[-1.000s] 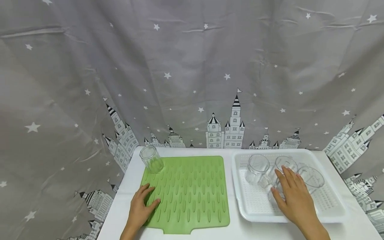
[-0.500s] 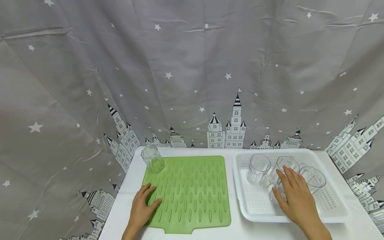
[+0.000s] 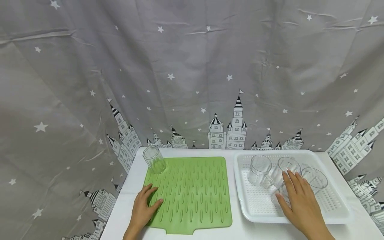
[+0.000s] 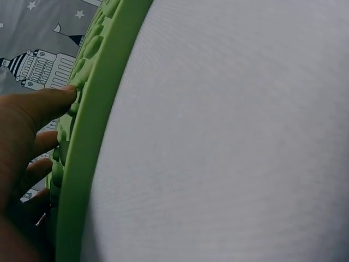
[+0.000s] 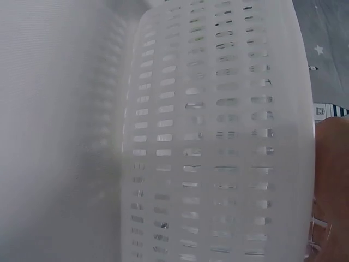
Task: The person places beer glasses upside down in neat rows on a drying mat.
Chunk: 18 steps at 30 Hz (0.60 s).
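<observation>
My left hand (image 3: 142, 205) lies at the left edge of a green ridged mat (image 3: 192, 195), thumb and fingers spread and loosely bent. In the left wrist view its fingertips touch the ridged top of the mat (image 4: 103, 103). An upright clear drinking glass (image 3: 155, 161) stands on the mat's far left corner. On the right, my right hand (image 3: 301, 203) hovers over a white plastic basket (image 3: 256, 204) with its fingers extended. Beneath and around it are several glass vessels, including a handled glass mug (image 3: 258, 173) at the left. The hand partly hides the nearest glassware.
Both mat and basket sit on a white table (image 3: 120, 203). Behind them hangs a grey curtain (image 3: 186, 63) printed with stars and castles. In the right wrist view, the slotted basket wall (image 5: 210, 120) fills the middle and covers most of the contents.
My right hand has shifted slightly right and back toward me over the glassware. The left hand stays on the mat, and the head view has drifted a little.
</observation>
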Tool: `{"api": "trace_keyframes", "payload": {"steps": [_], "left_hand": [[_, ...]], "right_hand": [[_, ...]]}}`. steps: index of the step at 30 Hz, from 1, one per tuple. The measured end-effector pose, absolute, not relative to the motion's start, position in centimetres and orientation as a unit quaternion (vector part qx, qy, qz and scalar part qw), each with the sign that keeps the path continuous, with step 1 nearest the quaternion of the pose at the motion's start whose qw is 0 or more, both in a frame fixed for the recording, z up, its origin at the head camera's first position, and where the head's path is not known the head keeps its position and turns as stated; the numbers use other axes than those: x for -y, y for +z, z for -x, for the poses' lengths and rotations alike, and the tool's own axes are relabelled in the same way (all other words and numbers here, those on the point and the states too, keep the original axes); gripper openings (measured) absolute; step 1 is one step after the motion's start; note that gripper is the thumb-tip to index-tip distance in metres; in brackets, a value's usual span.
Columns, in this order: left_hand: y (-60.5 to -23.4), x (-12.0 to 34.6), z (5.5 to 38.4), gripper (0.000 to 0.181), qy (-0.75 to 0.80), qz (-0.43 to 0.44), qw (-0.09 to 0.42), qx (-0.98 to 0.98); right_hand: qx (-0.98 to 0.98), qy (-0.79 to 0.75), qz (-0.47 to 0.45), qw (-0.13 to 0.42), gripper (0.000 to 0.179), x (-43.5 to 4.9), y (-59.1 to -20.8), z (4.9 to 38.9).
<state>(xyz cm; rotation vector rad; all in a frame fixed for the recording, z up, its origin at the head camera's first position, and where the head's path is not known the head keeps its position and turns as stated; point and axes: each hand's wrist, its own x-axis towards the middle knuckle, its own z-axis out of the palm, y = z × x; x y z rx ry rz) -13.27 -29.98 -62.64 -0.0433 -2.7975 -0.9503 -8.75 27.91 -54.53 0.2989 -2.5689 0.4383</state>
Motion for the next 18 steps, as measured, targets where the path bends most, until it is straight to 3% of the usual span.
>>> {"api": "trace_keyframes", "payload": {"steps": [9,18], "left_hand": [[-62.62,30.02,13.43,0.062,-0.32,0.01,0.083,0.944],[-62.64,29.95,13.31,0.062,-0.315,0.01,0.086,0.945]], "right_hand": [[0.956,0.204,-0.064,0.199,0.076,-27.92,-54.21,7.79],[0.934,0.241,-0.065,0.256,0.079,-28.05,-54.21,8.13]]}}
